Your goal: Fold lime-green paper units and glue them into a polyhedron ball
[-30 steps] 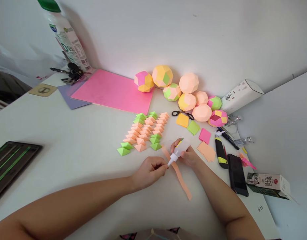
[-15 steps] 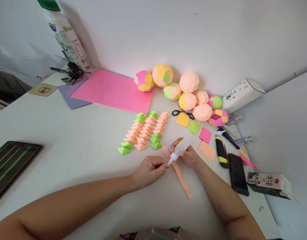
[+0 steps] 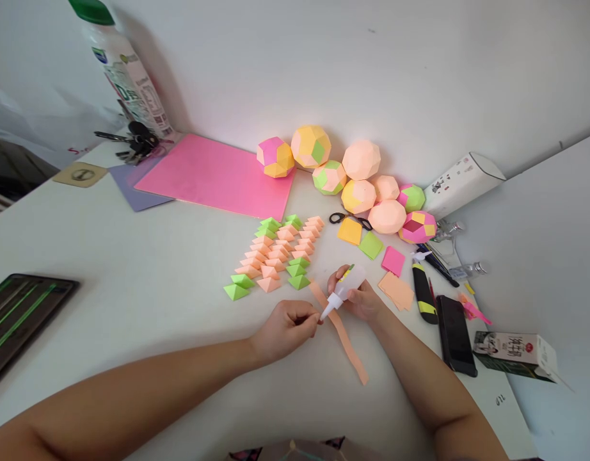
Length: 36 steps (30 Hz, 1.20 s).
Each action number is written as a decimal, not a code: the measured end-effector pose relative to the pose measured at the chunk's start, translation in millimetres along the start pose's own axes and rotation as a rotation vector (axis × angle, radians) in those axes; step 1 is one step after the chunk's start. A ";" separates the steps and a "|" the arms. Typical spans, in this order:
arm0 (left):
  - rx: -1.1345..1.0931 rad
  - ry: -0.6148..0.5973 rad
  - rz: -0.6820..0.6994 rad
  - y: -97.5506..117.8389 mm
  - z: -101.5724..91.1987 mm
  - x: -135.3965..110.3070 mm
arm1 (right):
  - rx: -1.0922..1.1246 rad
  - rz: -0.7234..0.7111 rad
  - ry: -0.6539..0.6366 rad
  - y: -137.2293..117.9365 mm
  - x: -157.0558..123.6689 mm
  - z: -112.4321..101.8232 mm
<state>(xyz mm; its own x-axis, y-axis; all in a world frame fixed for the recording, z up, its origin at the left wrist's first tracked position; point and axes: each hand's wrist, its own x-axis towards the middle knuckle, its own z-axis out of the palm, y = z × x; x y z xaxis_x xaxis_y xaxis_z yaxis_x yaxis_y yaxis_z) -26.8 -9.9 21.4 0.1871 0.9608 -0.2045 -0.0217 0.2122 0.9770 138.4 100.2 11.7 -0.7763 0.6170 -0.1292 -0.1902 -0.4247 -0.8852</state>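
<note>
In the head view my right hand (image 3: 365, 299) is closed round a clear glue bottle (image 3: 347, 286) with a white nozzle, tilted down to the left. Its tip meets the fingertips of my left hand (image 3: 286, 328), which are pinched together; whatever they hold is hidden or too small to name. Beneath the bottle a long peach paper strip (image 3: 345, 342) lies on the table. Folded paper pieces, peach (image 3: 276, 253) and green (image 3: 299, 282), stand in rows just beyond my left hand.
Paper balls (image 3: 361, 160) sit against the wall behind scissors (image 3: 351, 221) and small paper stacks (image 3: 395, 290). Right lie a cutter (image 3: 423, 294), a phone (image 3: 455, 336) and a milk carton (image 3: 513, 352). Left are a pink sheet (image 3: 213, 176), keys (image 3: 140, 141), a tall bottle (image 3: 127, 73) and a tablet (image 3: 23, 323).
Both hands and the glue bottle hold nearly the same pose. The whole view has shifted very slightly.
</note>
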 end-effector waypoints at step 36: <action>0.070 0.109 0.050 -1.8 2.9 -3.1 | -0.022 0.012 0.082 3.0 -0.3 1.9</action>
<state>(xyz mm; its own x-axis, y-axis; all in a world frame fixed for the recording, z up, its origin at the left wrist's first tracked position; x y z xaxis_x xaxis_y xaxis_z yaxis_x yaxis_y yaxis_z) -24.5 -13.9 20.5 0.0796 0.9843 -0.1575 0.0410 0.1546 0.9871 136.9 97.6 9.9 -0.7263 0.6646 -0.1752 -0.1676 -0.4185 -0.8926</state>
